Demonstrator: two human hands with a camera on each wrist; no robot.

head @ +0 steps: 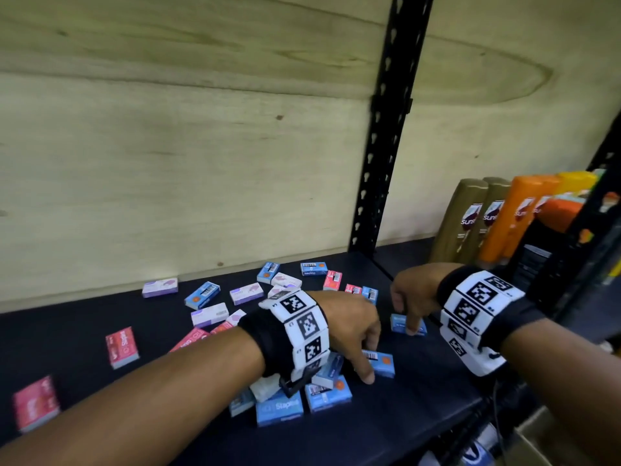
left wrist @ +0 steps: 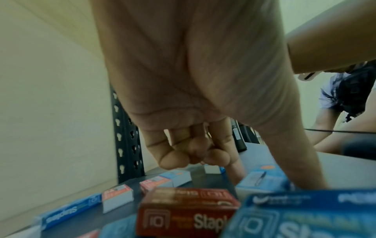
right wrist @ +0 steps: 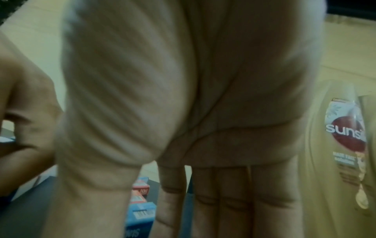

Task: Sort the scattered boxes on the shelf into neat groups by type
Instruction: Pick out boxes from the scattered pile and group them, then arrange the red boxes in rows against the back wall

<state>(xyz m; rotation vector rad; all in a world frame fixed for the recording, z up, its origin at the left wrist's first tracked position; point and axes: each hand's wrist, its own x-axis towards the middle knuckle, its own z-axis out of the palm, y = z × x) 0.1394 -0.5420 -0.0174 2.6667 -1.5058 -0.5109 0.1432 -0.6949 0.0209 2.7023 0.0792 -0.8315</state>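
Observation:
Small staple boxes in blue, red and pale purple lie scattered on the dark shelf (head: 77,327). My left hand (head: 368,363) pinches a blue box (head: 383,363) between thumb and forefinger; its other fingers (left wrist: 193,156) are curled. That blue box (left wrist: 264,180) shows between the two digits in the left wrist view. Several blue boxes (head: 279,407) sit clustered under my left wrist. My right hand (head: 408,319) reaches down with straight fingers (right wrist: 223,201) and touches another blue box (head: 401,322) near the shelf's right side. Red boxes (head: 121,347) lie at the left, purple ones (head: 160,287) at the back.
Gold shampoo bottles (head: 460,227) and orange bottles (head: 510,216) stand at the right, past a black slotted post (head: 379,163). A wooden panel (head: 168,163) closes the back. A red box (left wrist: 187,211) lies close under my left wrist.

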